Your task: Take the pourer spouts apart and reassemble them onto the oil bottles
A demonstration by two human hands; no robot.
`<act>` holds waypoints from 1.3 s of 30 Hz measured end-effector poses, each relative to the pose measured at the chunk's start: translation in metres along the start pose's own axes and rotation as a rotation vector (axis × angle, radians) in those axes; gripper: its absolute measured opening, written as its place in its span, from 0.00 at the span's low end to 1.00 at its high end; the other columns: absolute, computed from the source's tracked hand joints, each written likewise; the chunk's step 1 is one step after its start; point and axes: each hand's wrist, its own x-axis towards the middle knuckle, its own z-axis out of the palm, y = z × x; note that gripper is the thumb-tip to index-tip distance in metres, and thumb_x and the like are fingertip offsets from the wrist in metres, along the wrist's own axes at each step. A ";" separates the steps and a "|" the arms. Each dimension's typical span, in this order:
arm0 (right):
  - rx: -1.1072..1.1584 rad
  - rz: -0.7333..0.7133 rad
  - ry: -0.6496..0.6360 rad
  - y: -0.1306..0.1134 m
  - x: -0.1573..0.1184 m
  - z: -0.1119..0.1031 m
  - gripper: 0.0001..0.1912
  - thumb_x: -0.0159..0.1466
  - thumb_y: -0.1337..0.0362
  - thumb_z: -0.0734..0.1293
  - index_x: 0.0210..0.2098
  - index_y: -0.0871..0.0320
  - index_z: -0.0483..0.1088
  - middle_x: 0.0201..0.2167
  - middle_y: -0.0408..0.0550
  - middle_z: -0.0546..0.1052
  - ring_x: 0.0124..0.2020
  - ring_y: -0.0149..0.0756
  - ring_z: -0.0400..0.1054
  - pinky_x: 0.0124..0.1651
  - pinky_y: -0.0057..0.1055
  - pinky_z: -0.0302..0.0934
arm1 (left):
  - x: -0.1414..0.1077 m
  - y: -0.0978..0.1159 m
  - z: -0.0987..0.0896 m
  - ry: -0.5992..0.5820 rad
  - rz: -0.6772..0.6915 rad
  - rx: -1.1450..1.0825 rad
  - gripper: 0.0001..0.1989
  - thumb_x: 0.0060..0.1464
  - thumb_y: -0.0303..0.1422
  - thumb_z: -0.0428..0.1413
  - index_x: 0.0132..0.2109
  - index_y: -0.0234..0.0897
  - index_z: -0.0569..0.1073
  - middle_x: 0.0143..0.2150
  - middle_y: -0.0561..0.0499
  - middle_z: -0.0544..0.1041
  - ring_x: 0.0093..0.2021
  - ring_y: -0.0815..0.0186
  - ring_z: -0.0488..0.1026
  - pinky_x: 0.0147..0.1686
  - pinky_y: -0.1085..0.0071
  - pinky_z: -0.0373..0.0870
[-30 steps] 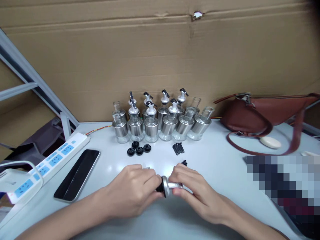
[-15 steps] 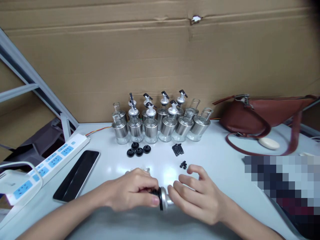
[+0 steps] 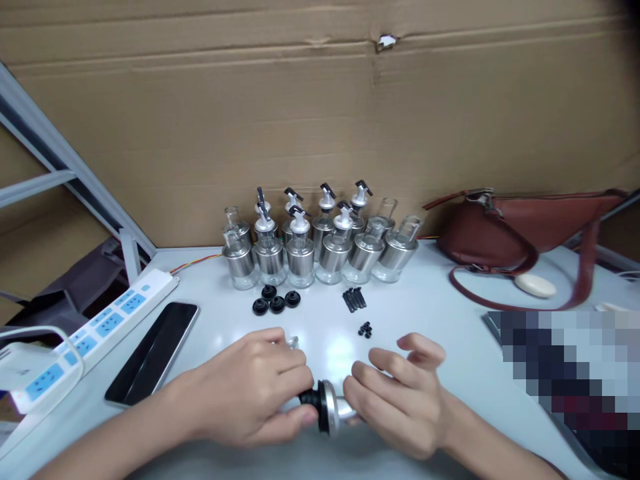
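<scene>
Between my hands, low in the middle of the head view, is a bottle pourer [image 3: 330, 408], lying sideways with a silver flange and a black ribbed stopper. My left hand [image 3: 255, 390] pinches the stopper end between thumb and fingers. The silver spout end sits in the curled fingers of my right hand [image 3: 400, 400], which hide its tip; that index finger is raised. Just behind my left hand, a clear or silvery piece [image 3: 293, 342] shows only in part. Beyond lie several black stoppers [image 3: 277, 304], black levers [image 3: 355, 299] and tiny black pieces [image 3: 365, 330].
Several glass bottles [image 3: 301, 259] with metal bands stand at the back, some topped with pourers. A phone [image 3: 153, 353] and a power strip [image 3: 107, 327] lie at left. At right are a brown bag [image 3: 480, 233], a white oval object [image 3: 535, 286] and a blurred-out item.
My right hand has shifted slightly right and its index finger lifted higher. My left hand has turned a little, so more of the black stopper shows.
</scene>
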 end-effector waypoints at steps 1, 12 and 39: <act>0.037 0.035 -0.027 -0.001 0.000 0.000 0.20 0.72 0.67 0.53 0.27 0.59 0.68 0.17 0.39 0.70 0.26 0.31 0.58 0.36 0.38 0.44 | -0.001 0.001 -0.002 0.033 0.029 0.067 0.24 0.68 0.34 0.35 0.27 0.36 0.66 0.22 0.52 0.69 0.21 0.66 0.58 0.28 0.67 0.58; 0.614 0.392 -0.192 0.009 -0.006 0.004 0.18 0.73 0.59 0.50 0.31 0.58 0.61 0.23 0.42 0.65 0.28 0.33 0.56 0.38 0.36 0.49 | -0.001 -0.009 0.012 0.207 -0.004 0.350 0.21 0.70 0.38 0.37 0.32 0.35 0.65 0.30 0.49 0.77 0.24 0.67 0.70 0.26 0.69 0.63; 0.913 0.594 -0.529 -0.009 0.001 -0.006 0.23 0.73 0.50 0.48 0.31 0.57 0.60 0.27 0.45 0.65 0.32 0.36 0.60 0.37 0.32 0.57 | 0.001 -0.005 0.013 0.243 0.092 0.358 0.13 0.55 0.26 0.40 0.27 0.38 0.64 0.21 0.55 0.66 0.20 0.66 0.57 0.24 0.66 0.54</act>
